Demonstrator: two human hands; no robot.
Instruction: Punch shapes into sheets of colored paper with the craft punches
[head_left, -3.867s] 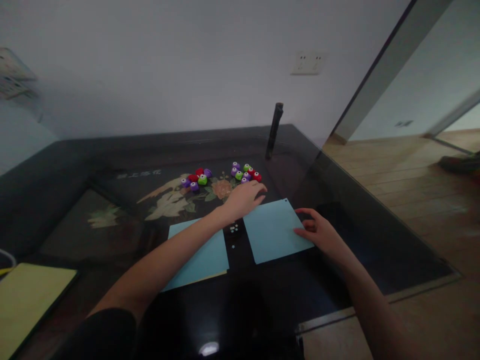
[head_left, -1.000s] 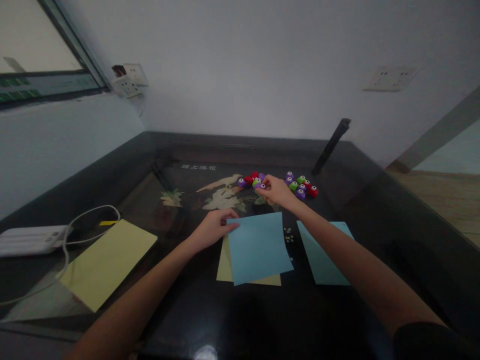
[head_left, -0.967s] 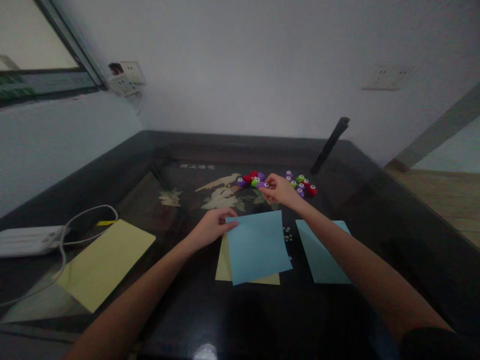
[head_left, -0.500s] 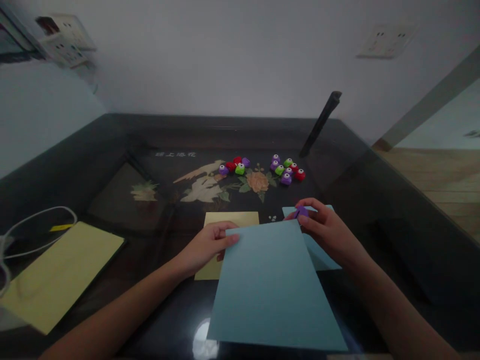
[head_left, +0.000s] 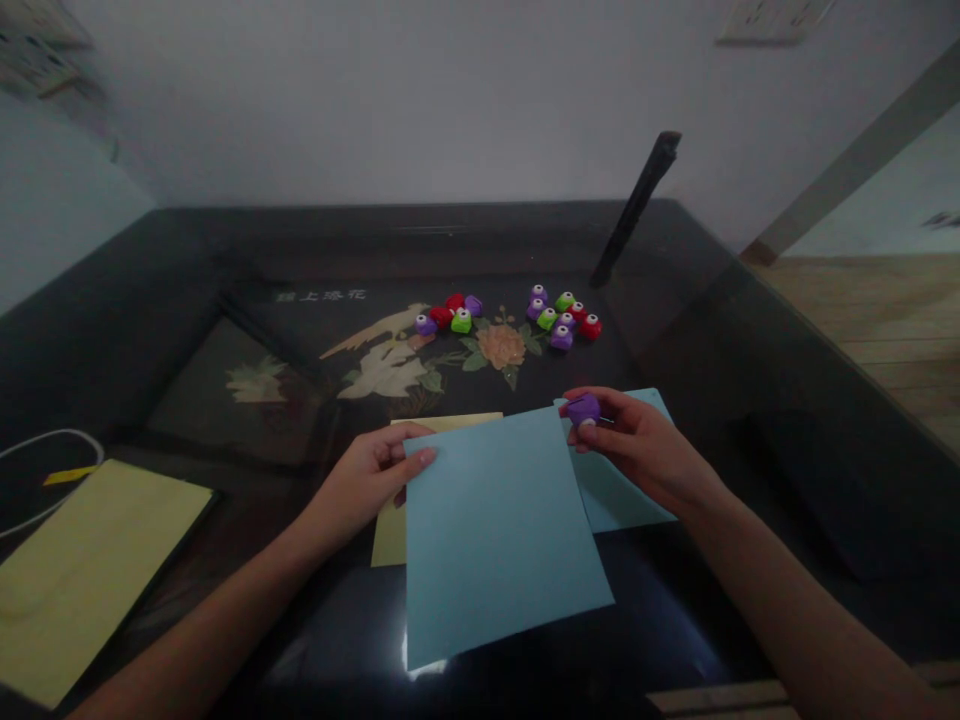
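My left hand pinches the upper left corner of a light blue paper sheet and holds it lifted over the dark glass table. My right hand is closed on a small purple punch at the sheet's upper right corner. Under the sheet lie a yellow sheet and a second blue sheet. Farther back, two clusters of small purple, red and green punches sit on the table's flower picture.
A yellow pad lies at the near left, with a white cable behind it. A dark stick leans against the wall at the back right. The table's right edge borders a wooden floor.
My right hand has taken a purple punch from the left cluster and brought it back to the blue sheet's corner. My left hand has lifted that sheet toward me.
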